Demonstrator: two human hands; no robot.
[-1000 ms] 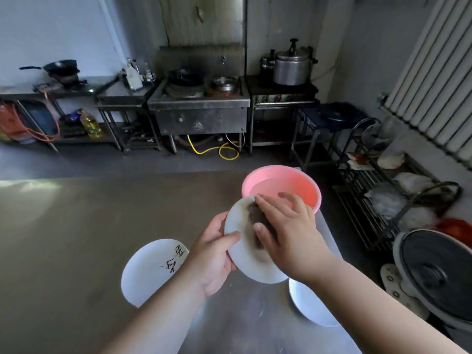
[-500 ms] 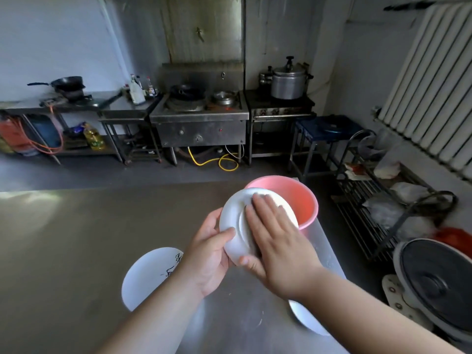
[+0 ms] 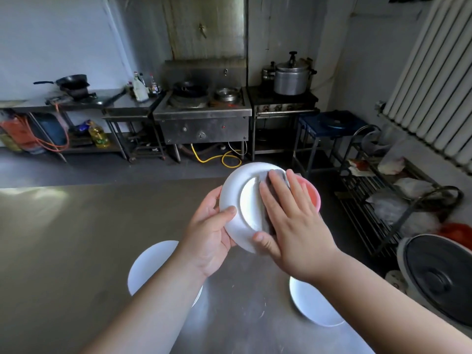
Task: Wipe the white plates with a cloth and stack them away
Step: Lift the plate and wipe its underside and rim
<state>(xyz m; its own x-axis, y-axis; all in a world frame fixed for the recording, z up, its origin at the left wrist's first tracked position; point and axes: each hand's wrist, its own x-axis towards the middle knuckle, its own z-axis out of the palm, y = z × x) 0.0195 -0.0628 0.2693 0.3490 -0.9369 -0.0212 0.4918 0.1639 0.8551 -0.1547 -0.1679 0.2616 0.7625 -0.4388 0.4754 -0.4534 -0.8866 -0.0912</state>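
You now hold the plate [image 3: 235, 198] raised and tipped in front of the bowl [image 3: 313, 195], what looks like its underside toward you, left hand [image 3: 209, 233] gripping its rim, right hand [image 3: 293, 226] pressing the cloth [image 3: 274, 173] on it with straight fingers; top likely done, stacking not yet.

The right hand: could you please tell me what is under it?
Under the right hand lies a grey cloth, pressed flat onto the white plate that the left hand grips by its rim. Only the cloth's edges show; the hand covers the rest.
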